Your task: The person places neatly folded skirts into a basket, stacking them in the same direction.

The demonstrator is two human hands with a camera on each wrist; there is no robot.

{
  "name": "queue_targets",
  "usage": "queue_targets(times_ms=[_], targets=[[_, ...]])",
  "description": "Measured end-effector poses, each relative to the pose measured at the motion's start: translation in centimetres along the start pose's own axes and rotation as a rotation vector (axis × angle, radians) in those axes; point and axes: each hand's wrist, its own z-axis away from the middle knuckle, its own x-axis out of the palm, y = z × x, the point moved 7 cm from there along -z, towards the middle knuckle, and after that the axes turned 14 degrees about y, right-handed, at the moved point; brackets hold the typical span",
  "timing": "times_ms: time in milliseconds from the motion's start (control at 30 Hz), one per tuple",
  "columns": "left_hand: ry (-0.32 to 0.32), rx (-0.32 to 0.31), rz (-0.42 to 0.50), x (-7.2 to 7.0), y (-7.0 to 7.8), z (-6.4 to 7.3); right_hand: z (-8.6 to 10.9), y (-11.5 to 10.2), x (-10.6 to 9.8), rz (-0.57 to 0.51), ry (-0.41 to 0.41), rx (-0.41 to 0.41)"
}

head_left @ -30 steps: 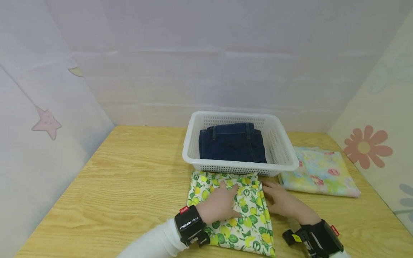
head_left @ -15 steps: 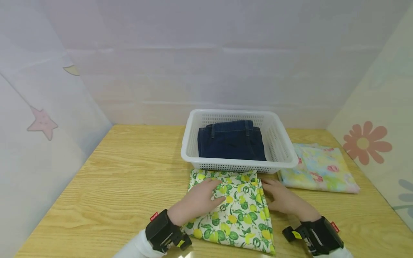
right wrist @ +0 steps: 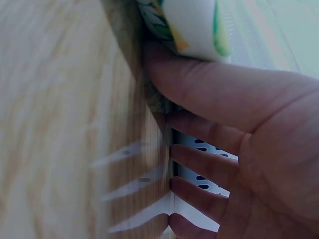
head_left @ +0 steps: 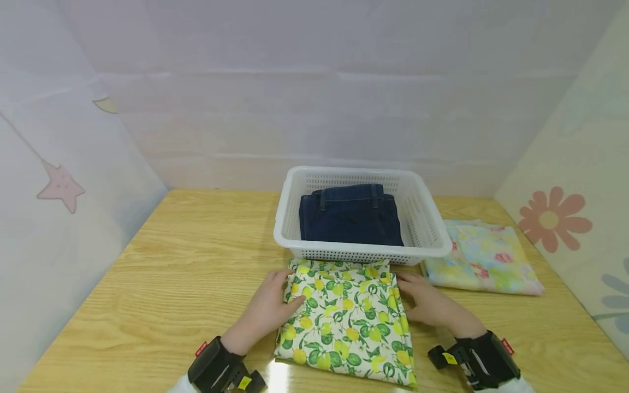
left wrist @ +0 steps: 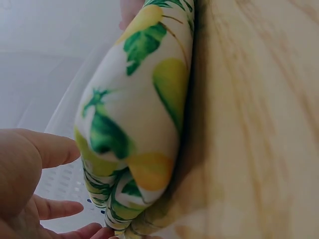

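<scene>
A folded cloth with a lemon print (head_left: 346,322) lies flat on the wooden table, in front of a white basket. My left hand (head_left: 265,307) is at its left edge, fingers extended and thumb apart. In the left wrist view the thumb (left wrist: 57,149) touches the side of the folded layers, and the fingertips meet its far corner. My right hand (head_left: 434,307) rests on the table along the right edge. In the right wrist view its thumb (right wrist: 199,87) lies against the cloth's lower edge, with the other fingers spread on the tabletop. Neither hand grips the fabric.
The white perforated basket (head_left: 285,237) holds folded dark blue jeans (head_left: 351,215). To its right lies a folded pastel floral cloth (head_left: 484,259). Wooden tabletop (head_left: 187,262) extends to the left. Printed sheets (head_left: 314,109) stand as walls behind and at both sides.
My left hand has slid left, from on top of the lemon-print cloth to its left edge. The right hand and the cloth have stayed nearly where they were.
</scene>
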Motion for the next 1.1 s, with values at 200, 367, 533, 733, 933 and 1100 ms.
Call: queue_targets(times_ms=[200,367,533,733,933,1100], targets=[[-0.036,-0.128,0.138,0.5,-1.7,-0.2,0.1,0.0,0.1,-0.009,-0.018,0.041],[-0.011,-0.222,0.193,0.7,-2.9,-0.2,0.2,-0.2,0.1,-0.05,-0.042,0.026],[-0.011,-0.238,0.18,0.5,-2.9,-0.1,0.3,-0.2,0.1,-0.109,-0.064,0.026],[-0.051,-0.234,0.199,0.7,-2.8,-0.1,0.2,0.0,0.2,-0.143,-0.057,0.029],[-0.118,-0.235,0.331,1.3,-3.1,-0.1,-0.1,0.1,0.0,-0.14,0.0,0.065],[-0.168,-0.277,0.424,1.6,-3.2,-0.1,-0.1,0.2,0.4,-0.414,-0.057,0.151]])
